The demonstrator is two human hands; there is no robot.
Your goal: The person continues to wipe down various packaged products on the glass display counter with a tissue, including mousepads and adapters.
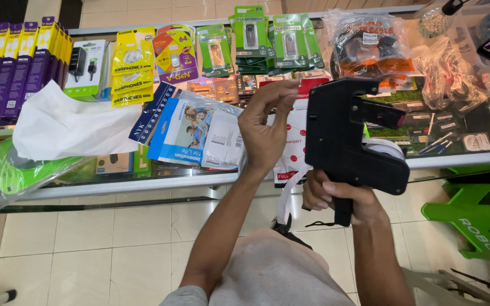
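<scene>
Black label gun [350, 133], gripped in my right hand [341, 198].
My left hand [265, 127] pinches at its front edge, above the glass counter [143, 182].

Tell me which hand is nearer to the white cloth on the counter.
Left. The left hand is raised over the counter, a few packets to the right of the white cloth. The right hand grips the black label gun, lower and farther right.

My right hand [341, 198] hides the black label gun's [350, 139] grip. My left hand [265, 133] covers part of the blue-and-white packet [191, 133]. At three o'clock, the green stool [477, 218] is cut off by the edge.
</scene>
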